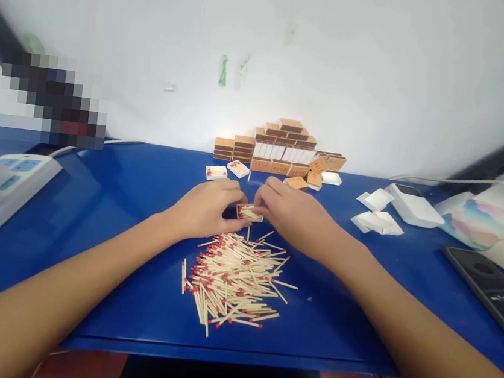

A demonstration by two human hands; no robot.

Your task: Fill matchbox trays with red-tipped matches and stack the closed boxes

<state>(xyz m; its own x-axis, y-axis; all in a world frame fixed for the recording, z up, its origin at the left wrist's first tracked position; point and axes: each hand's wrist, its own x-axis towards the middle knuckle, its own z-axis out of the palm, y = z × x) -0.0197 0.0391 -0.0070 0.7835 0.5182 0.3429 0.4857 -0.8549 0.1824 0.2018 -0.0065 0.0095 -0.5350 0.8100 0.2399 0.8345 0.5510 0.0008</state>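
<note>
My left hand [208, 208] is closed around the left end of a small white matchbox tray [255, 217], thumb in front and fingers behind. Red-headed matches [246, 211] lie in that tray. At the tray's right end, my right hand [292, 215] has its fingertips pinched together over the rim; whatever is between them is hidden. Just in front of both hands spreads a loose pile of matches [237, 278], heads mostly to the left. Behind the left hand stand two trays with matches in them, one [216, 173] beside the other [238, 168].
Stacked matchboxes [285, 137] rise against the wall, with a few loose boxes [296, 182] before them. White empty trays [378, 221], a white device [415, 206], a tissue pack [494, 216] and a phone [486, 288] lie right. A grey-white machine [6, 191] sits left on the blue table [119, 192].
</note>
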